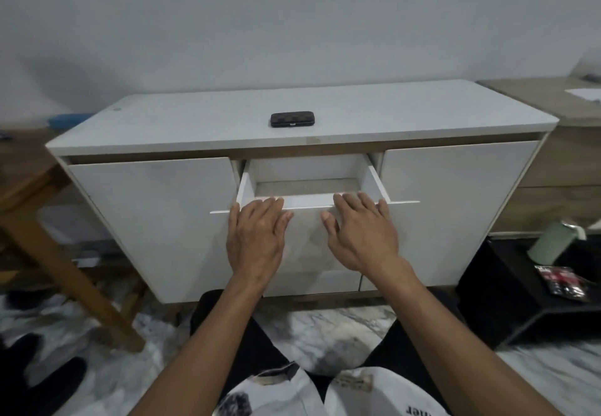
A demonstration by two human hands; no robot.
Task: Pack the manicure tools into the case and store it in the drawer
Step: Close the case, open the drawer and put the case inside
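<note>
A small dark checkered manicure case (pixel 292 119) lies closed on top of the white cabinet (pixel 195 116), near its middle. Below it the middle drawer (pixel 372 179) stands partly pulled out, and the part of its inside that shows is bare. My left hand (pixel 255 236) and my right hand (pixel 362 231) rest flat on the drawer's front panel, fingertips over its top edge. Neither hand holds an object. No loose manicure tools are in view.
A wooden table leg (pixel 61 262) slants at the left. At the right, a low black stand (pixel 507 305) carries a pale green bottle (pixel 549 240) and a red-black packet (pixel 564 283). A wooden unit (pixel 559 168) stands behind. The floor is marble; my knees are under the drawer.
</note>
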